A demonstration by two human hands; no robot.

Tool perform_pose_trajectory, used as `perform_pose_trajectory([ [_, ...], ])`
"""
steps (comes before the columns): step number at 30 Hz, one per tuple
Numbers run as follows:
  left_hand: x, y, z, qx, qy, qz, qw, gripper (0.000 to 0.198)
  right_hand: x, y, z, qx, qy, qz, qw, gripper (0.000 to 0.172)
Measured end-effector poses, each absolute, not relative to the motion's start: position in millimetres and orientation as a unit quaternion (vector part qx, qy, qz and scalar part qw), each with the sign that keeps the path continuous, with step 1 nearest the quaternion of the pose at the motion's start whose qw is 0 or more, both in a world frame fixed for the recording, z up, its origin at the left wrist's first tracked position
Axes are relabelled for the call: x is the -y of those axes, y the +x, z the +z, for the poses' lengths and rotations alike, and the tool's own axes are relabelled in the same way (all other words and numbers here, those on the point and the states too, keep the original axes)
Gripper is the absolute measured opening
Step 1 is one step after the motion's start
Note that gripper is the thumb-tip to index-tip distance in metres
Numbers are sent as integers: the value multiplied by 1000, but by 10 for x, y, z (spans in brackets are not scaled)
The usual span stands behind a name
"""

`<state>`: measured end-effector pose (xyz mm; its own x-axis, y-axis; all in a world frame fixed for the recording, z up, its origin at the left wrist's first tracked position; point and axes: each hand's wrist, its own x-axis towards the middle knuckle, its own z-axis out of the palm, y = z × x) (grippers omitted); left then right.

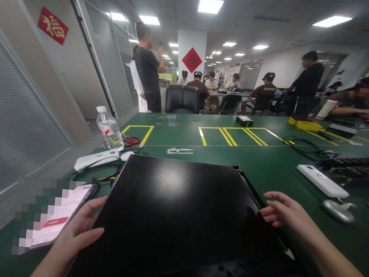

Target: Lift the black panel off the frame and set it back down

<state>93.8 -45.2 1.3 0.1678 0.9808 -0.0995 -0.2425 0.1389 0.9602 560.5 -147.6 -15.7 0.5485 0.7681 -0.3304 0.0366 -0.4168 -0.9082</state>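
Phone (64, 218), slim and glassy with a pink-and-red display, lies at nine o'clock from the broad black panel (178, 207), if twelve points away from the person working there. Just beside it, the left hand (81, 226) pinches the panel's left edge, thumb flat on the face, fingers tucked round the side. At ten o'clock I see a white slab (97, 160) with smooth, rounded ends. Nearer eleven are a clear plastic bottle (110, 130) with a white cap and some red loop-shaped handles (133, 141).

Straight up at twelve sits a small see-through cup (171, 120), tapered and thin-walled. The panel itself fills the middle of the near worktop (222, 154), a flat oblong, its sleek face catching one soft, pale reflection; the worktop is dull green, striped with yellow tape.

At three o'clock the right hand (283, 211) is loosely spread, fingertips at the panel's right edge; I can't tell if they touch. A yellow tray (305, 124) sits far off at one o'clock, a white oblong case (323, 181) at two, and a silvery, pebble-shaped device (339, 211) at three.
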Motion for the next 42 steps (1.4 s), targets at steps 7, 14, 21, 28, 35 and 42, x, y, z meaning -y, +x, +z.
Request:
perform_pose_trajectory([
  [7,472,1009,49,-435,421,463,647,53,1479,5614,-124,277,-764,373,449,34],
  [14,507,1107,38,-427,403,477,654,54,1480,5616,-96,277,-774,363,439,34],
  [21,499,1123,6,-436,388,472,660,63,1468,5626,-118,276,-782,359,429,30],
  [28,471,1080,-30,-439,380,471,664,62,1474,5644,-107,279,-787,358,419,32],
  [35,477,1117,-75,-452,376,465,662,62,1479,5678,-122,282,-798,343,407,33],
  [42,492,1156,-89,-455,365,460,669,66,1483,5706,-153,299,-801,335,396,33],
])
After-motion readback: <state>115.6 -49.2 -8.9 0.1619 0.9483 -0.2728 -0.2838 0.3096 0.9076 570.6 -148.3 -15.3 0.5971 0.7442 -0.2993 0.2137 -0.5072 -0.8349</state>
